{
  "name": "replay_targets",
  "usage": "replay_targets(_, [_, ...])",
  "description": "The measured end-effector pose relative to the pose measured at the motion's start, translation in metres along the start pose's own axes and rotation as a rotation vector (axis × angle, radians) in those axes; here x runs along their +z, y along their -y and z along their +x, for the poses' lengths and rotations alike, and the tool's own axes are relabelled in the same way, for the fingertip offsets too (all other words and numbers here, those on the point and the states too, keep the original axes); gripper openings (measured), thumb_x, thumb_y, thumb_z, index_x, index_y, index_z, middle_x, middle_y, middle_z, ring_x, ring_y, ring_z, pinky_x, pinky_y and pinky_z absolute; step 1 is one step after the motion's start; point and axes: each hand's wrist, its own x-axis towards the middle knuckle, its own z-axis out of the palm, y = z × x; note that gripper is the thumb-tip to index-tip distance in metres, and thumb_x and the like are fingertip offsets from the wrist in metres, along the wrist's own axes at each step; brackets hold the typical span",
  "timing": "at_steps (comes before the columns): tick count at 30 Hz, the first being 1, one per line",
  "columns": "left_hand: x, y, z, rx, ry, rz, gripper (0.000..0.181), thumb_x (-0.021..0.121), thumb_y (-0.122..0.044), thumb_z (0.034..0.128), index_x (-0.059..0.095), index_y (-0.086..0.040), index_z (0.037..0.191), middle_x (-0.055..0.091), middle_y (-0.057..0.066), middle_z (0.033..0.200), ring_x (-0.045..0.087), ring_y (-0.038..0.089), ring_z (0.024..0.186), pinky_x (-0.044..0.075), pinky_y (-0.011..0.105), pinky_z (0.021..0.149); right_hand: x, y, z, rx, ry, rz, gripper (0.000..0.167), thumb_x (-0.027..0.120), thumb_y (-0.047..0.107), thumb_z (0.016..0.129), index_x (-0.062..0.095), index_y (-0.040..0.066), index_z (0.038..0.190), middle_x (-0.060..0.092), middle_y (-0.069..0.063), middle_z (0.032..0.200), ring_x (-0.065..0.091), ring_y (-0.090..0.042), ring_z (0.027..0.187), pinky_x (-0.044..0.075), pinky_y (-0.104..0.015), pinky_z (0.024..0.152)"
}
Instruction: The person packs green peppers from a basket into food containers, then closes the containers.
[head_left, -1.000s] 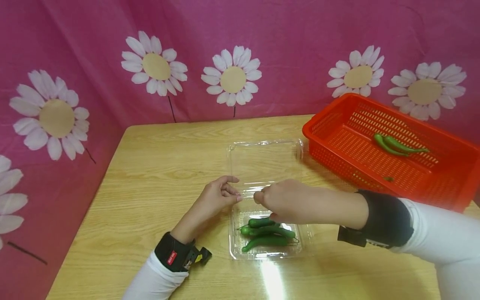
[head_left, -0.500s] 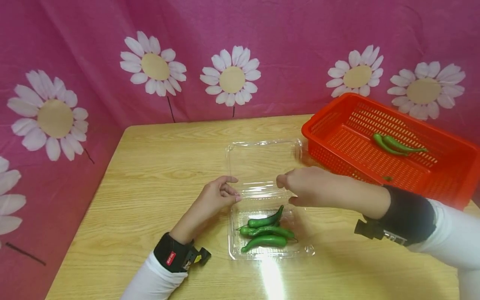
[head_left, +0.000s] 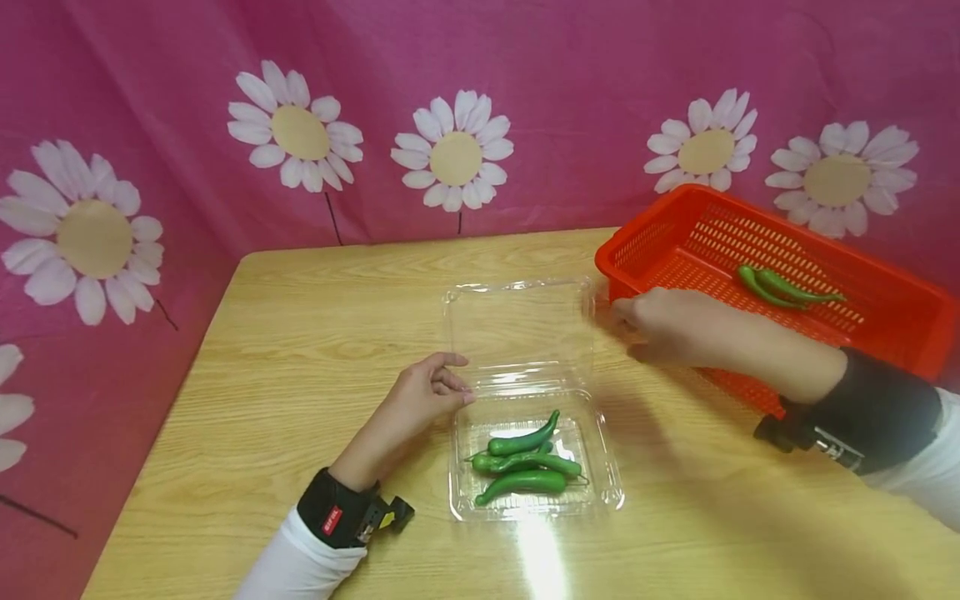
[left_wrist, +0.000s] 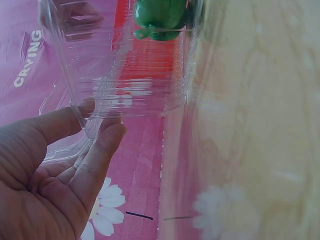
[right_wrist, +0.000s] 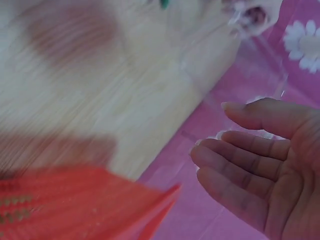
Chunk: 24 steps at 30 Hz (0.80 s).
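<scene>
A clear plastic container (head_left: 614, 467) lies with its lid folded back on the table; several green peppers (head_left: 525, 482) rest in its near half. My left hand (head_left: 420, 400) pinches the container's left edge near the hinge; the left wrist view shows thumb and finger of that hand (left_wrist: 60, 170) on either side of the clear plastic (left_wrist: 145, 95). Past the container's right side, my right hand (head_left: 675, 327) is over the near left part of a red basket (head_left: 645, 221). Nothing is between the loosely bent fingers of this hand (right_wrist: 255, 160) in the right wrist view.
Two green peppers (head_left: 795, 289) lie at the back of the basket, which stands at the table's right rear. A pink cloth (head_left: 570, 158) with white flowers hangs behind and left of the wooden table (head_left: 315, 308).
My right hand has moved from above the container rightward and away to the basket, uncovering the peppers in the container. My left hand stays at the container's edge.
</scene>
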Motion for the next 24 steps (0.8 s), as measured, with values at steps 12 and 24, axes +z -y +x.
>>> replay_targets(12, [0.0, 0.002, 0.0, -0.008, -0.007, -0.004, 0.051, 0.073, -0.009, 0.0809, 0.053, -0.002, 0.127, 0.066, 0.006, 0.089, 0.061, 0.014, 0.075, 0.048, 0.026, 0.065, -0.01, -0.066, 0.006, 0.109, -0.034, 0.001, 0.031, 0.074, 0.01, 0.076, 0.061, 0.002, 0.102, 0.065, -0.007, 0.088, 0.056, -0.02, 0.076, 0.052, -0.043, 0.071])
replay_targets(24, [-0.001, 0.004, -0.002, -0.027, -0.004, -0.041, 0.051, 0.072, -0.008, 0.0816, 0.052, -0.003, 0.128, 0.066, 0.007, 0.091, 0.062, 0.015, 0.077, 0.049, 0.028, 0.067, -0.013, -0.133, 0.005, 0.189, -0.104, -0.048, 0.019, 0.073, 0.013, 0.072, 0.061, 0.004, 0.082, 0.054, -0.003, 0.07, 0.05, -0.022, 0.064, 0.043, -0.037, 0.058])
